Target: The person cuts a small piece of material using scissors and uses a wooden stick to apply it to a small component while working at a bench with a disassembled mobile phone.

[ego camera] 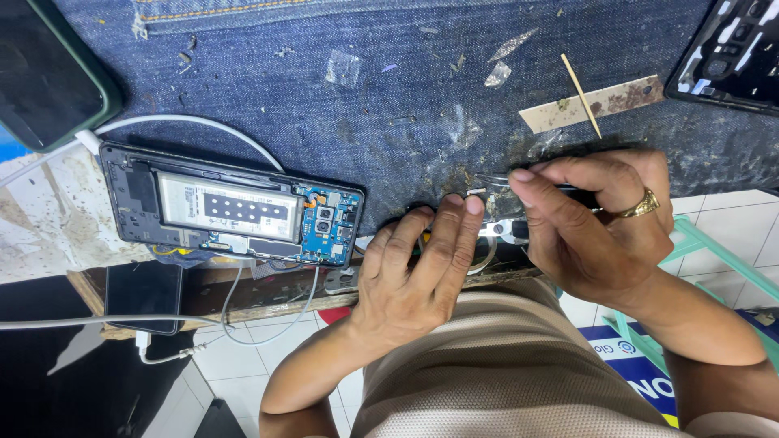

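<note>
My left hand [418, 264] lies flat at the near edge of the bench, fingers pressing down on a small dark part [497, 231] with silver metal showing. My right hand [596, 223], with a gold ring, pinches thin metal tweezers [495, 180] whose tips point left over that part. Most of the part is hidden under my fingers. To the left lies an opened phone [231, 207] with its back off, showing a grey battery and a blue circuit board.
Denim cloth [365, 97] covers the bench. A white cable [187, 122] runs to the opened phone. A dark-cased phone [49, 69] sits top left, another phone frame [726, 53] top right, a wooden stick [581, 94] on a tape strip, a black phone [144, 296] below.
</note>
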